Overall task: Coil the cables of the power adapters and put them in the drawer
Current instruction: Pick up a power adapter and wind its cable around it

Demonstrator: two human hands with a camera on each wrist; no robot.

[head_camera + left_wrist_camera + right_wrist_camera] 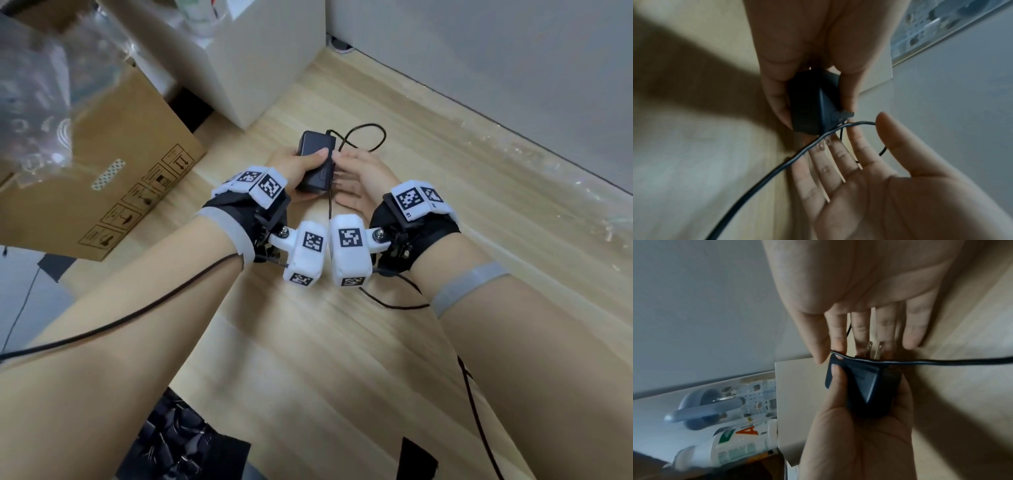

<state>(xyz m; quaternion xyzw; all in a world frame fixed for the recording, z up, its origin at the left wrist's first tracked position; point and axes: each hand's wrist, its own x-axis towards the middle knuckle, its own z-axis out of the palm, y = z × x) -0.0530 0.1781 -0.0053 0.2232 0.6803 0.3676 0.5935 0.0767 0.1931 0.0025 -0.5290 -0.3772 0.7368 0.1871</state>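
Note:
A black power adapter (pixel 314 161) is gripped in my left hand (pixel 294 166), thumb on top and fingers underneath, above the wooden floor. Its two metal prongs (pixel 874 348) point toward my right hand (pixel 359 176). That hand is held flat beside the adapter with straight fingers (pixel 838 164). The thin black cable (pixel 371 137) loops on the floor beyond the adapter. It then crosses the prong face (pixel 941 362) over the right fingers, under the thumb (pixel 892 129), and runs back between my wrists. No drawer is recognisable in any view.
A brown cardboard box (pixel 113 171) with a clear plastic bag (pixel 41 85) on it stands at the left. A white cabinet (pixel 246 58) lies ahead and a grey wall (pixel 479 68) to the right. Light wooden floor (pixel 308 342) lies below my arms.

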